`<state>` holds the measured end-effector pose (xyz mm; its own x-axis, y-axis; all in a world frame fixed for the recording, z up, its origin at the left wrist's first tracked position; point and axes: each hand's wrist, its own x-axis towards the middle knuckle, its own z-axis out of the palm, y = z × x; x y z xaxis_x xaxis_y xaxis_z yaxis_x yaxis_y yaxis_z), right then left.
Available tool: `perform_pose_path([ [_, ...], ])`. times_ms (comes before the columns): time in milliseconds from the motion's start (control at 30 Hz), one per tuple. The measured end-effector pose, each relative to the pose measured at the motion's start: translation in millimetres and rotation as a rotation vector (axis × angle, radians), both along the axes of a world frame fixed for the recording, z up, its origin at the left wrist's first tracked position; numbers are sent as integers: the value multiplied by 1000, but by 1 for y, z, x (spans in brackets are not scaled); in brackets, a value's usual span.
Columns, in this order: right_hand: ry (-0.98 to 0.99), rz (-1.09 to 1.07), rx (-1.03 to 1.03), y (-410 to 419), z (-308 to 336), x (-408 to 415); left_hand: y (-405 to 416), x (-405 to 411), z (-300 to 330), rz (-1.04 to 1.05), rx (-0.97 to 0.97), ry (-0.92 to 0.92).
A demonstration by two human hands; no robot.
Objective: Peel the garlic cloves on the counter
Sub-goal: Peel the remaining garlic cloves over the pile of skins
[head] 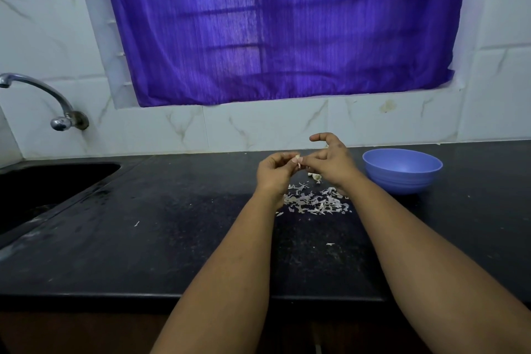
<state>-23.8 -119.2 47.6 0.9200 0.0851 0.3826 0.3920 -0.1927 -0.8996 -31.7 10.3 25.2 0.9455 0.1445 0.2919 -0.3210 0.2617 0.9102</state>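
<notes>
**Between two hands, above the black counter: one garlic clove mid-peel**

Above the counter, between the fingertips of both hands, sits a small pale garlic clove (297, 158), held up in the air and well off the surface. The left hand (274, 172) has its fingers curled in, pinching the clove from its left side. The right hand (333, 162) meets it from the other side, thumb and a lower finger nipping at the clove's skin, while its index finger arches up and away, touching nothing. The two hands touch at the clove.

Directly beneath the right hand, a few more garlic cloves (315, 176) lie on the counter (161, 227), partly hidden by the wrist. Nearer the person, between the two forearms, a scatter of papery peel scraps (314, 201) is spread on the dark surface, with a couple of stray flakes lying apart from the heap.

Just right of the right hand stands a blue bowl (402, 171); its inside looks bare from this angle. Far to the left a dark sink (43, 184) is set into the counter, with a metal tap (43, 95) on the tiled wall above it. A purple curtain (281, 23) covers the window behind.
</notes>
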Motion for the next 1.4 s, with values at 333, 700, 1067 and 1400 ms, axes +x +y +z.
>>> perform_pose_path([
  [333,-65,-72,-88,0,-1,1,-1,4,-6,192,321,-83],
  [700,-112,-130,-140,1,-2,4,-1,3,-7,237,365,-116],
  [1067,-101,-122,-108,2,-5,7,-3,4,-6,33,101,-21],
  [1400,-107,-116,-108,3,-4,6,-3,2,-4,-29,11,-39],
])
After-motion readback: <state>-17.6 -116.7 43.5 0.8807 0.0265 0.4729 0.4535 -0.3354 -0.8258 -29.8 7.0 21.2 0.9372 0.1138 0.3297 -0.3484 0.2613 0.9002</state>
